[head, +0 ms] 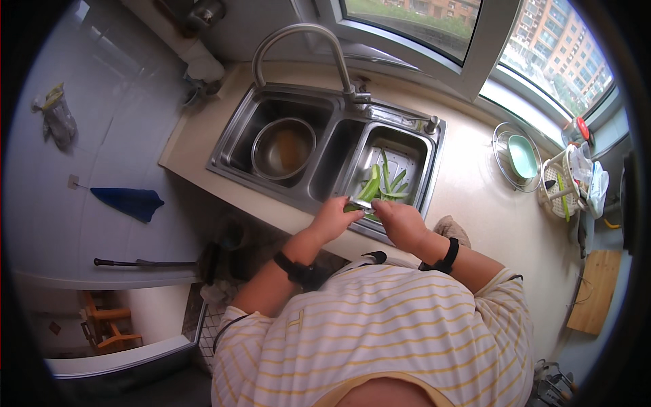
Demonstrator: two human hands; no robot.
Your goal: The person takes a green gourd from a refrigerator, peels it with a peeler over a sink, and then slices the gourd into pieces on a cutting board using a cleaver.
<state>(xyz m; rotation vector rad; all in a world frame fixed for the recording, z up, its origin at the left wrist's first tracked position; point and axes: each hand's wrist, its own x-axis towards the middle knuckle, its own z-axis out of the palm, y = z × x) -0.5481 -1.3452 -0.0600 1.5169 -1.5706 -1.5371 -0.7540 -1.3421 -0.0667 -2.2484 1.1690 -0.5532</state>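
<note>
My left hand (333,221) grips the near end of a long green vegetable (371,184), perhaps a cucumber, which shows a pale peeled stretch. My right hand (399,221) is closed on a metal peeler (362,204) lying across that vegetable near my left fingers. Both hands are over the near edge of the right sink basin (431,152). Beneath them, green peel strips (394,185) lie on the perforated bottom of the basin. The fingers partly hide the peeler's handle and the vegetable's near end.
A round metal bowl (284,148) sits in the left basin, under the curved faucet (305,28). Right of the sink are a brown cloth (451,230), a wire rack with a green dish (522,156), and a utensil basket (554,198). A wooden cutting board (594,292) stands at far right.
</note>
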